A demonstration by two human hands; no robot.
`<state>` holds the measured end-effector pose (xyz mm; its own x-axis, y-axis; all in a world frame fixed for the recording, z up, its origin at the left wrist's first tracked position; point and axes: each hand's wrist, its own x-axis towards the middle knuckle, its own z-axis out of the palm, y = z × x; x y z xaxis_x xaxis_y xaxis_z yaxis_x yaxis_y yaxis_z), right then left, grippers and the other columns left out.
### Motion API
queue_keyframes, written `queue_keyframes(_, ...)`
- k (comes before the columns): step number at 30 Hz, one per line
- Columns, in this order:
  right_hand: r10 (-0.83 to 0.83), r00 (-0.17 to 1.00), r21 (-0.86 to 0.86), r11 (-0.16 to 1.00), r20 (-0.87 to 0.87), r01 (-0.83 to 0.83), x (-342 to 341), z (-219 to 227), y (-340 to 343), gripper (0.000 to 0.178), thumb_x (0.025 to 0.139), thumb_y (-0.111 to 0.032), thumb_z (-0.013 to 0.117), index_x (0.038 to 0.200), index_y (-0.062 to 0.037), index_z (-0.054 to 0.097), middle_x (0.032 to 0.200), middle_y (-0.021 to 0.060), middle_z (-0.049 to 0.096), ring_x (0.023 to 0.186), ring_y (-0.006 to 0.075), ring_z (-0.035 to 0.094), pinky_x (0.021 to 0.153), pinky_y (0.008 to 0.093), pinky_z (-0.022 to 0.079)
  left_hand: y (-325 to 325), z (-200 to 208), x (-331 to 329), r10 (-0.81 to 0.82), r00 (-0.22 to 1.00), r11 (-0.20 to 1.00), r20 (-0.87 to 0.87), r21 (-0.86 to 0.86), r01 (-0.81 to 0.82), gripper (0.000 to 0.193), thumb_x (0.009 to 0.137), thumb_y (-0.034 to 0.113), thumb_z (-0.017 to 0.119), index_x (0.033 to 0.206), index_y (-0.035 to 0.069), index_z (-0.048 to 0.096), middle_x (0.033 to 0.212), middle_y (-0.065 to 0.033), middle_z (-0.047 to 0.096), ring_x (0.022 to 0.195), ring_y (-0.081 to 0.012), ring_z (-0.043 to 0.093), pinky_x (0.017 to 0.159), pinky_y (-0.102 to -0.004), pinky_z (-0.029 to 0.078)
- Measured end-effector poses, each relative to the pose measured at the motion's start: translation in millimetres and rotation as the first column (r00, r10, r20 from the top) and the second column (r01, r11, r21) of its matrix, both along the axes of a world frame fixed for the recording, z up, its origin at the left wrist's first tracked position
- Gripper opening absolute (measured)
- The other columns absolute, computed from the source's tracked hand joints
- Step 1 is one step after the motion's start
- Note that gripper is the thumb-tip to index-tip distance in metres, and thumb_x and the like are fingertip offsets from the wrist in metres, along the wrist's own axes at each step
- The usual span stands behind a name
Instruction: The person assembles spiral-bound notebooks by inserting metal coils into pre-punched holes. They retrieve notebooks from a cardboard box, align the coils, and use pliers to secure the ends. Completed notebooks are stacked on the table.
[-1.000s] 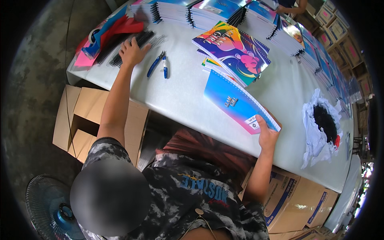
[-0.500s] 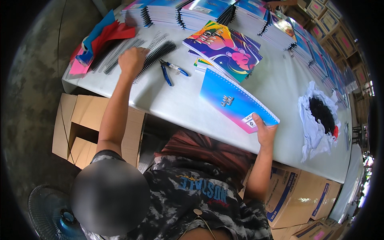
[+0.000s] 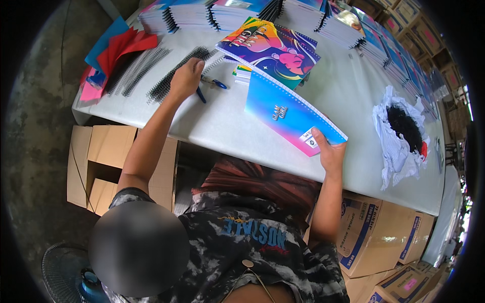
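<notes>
My right hand (image 3: 331, 150) grips a blue-and-pink notebook (image 3: 283, 113) by its lower right corner, thumb on the cover. A row of punched holes runs along the notebook's upper edge. My left hand (image 3: 187, 79) is closed, with a thin spiral binding coil (image 3: 214, 62) showing just beyond its fingers. Under and beside that hand lie dark spiral coils (image 3: 174, 76), and grey coils (image 3: 135, 70) rest farther left. Blue-handled cutting pliers (image 3: 217, 83) lie right of the left hand, partly hidden by it. Colourful notebooks (image 3: 273, 53) are stacked behind the one I hold.
Stacks of bound notebooks (image 3: 242, 12) line the table's far and right sides. Red and blue sheets (image 3: 118, 50) sit at the left. A crumpled white wrapping (image 3: 391, 161) with black material lies at the right. Cardboard boxes (image 3: 371, 237) stand below, and a fan (image 3: 65, 272) is at lower left.
My left hand has moved right from over the grey coils to near the pliers, with a coil now showing at its fingers. The right hand still holds the notebook.
</notes>
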<state>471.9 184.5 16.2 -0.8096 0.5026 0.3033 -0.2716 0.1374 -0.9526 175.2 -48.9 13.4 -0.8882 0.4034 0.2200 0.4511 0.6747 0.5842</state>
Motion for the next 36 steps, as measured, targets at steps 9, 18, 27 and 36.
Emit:
queue_keyframes(9, -0.016, 1.000, 0.072, 0.997, -0.026, 0.018, -7.7, 5.2, -2.8, 0.033, 0.082, -0.004, 0.063, 0.113, 0.0043, 0.057, 0.101, 0.0060, 0.062, 0.089, 0.0087, 0.055, 0.082, 0.0234, 0.044, 14.1, -17.1, 28.0, 0.039, 0.907, 0.965, -0.419, 0.252, 0.075, 0.025, 0.088, 0.015, 0.047, 0.110, 0.005, 0.053, 0.089, -0.0149, 0.058, 0.077, -0.0288, 0.058, 0.072, -0.0350, 0.046)
queue_keyframes(18, -0.020, 0.999, 0.013, 1.000, -0.044, 0.021, -7.4, 3.2, -5.9, 0.032, 0.082, -0.005, 0.063, 0.113, 0.0037, 0.057, 0.105, 0.0068, 0.062, 0.092, 0.0092, 0.055, 0.084, 0.0243, 0.043, 9.0, -18.8, 28.8, -0.052, 0.740, 0.964, -0.671, 0.158, 0.212, 0.018, 0.083, 0.012, 0.055, 0.100, 0.006, 0.055, 0.074, -0.0099, 0.054, 0.064, -0.0253, 0.056, 0.059, -0.0349, 0.045)
queue_keyframes(27, -0.013, 0.998, 0.052, 0.999, -0.064, 0.017, -5.4, 4.1, -8.5, 0.031, 0.082, -0.003, 0.062, 0.112, 0.0031, 0.058, 0.106, 0.0078, 0.062, 0.092, 0.0100, 0.056, 0.085, 0.0245, 0.043, 4.9, 35.7, 82.4, -0.417, 0.901, 0.823, -0.119, 0.372, 0.430, 0.025, 0.093, 0.025, 0.047, 0.092, 0.003, 0.060, 0.071, -0.0019, 0.051, 0.063, -0.0113, 0.046, 0.057, -0.0239, 0.040)
queue_keyframes(36, 0.033, 0.996, 0.087, 0.996, -0.082, -0.026, -3.9, 1.1, -11.5, 0.026, 0.082, 0.000, 0.061, 0.107, 0.0016, 0.061, 0.102, 0.0094, 0.064, 0.086, 0.0085, 0.057, 0.077, 0.0211, 0.045, 13.1, 60.3, 86.1, -0.562, 0.784, 0.797, 0.264, 0.428, 0.427, 0.038, 0.094, 0.036, 0.045, 0.082, 0.003, 0.058, 0.059, 0.0035, 0.037, 0.055, -0.0050, 0.032, 0.051, -0.0208, 0.029)
